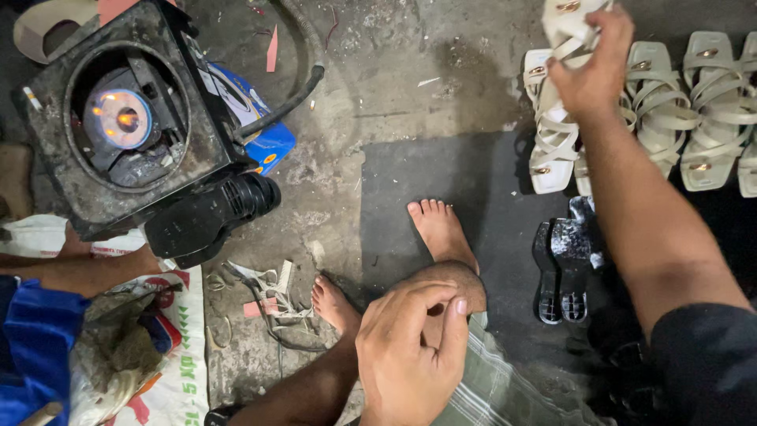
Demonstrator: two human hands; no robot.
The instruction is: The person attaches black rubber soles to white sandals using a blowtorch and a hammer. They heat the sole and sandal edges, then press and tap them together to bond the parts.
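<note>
My right hand (593, 67) reaches out to the upper right and grips a cream strappy sandal (569, 24) by its straps, holding it above a row of matching cream sandals (694, 110) laid on the floor. My left hand (412, 355) rests with curled fingers on my knee (449, 278) at the bottom centre and holds nothing. My two bare feet (438, 229) stand on the concrete just ahead of it. Two black shoe soles (561, 272) lie side by side under my right forearm.
A black box heater (118, 126) with a glowing orange coil sits at the upper left, a hose (292, 87) running from it. Another person's arm in a blue sleeve (47, 315) lies at the left over a printed sack (169, 371). Scraps of straps (272, 296) litter the floor.
</note>
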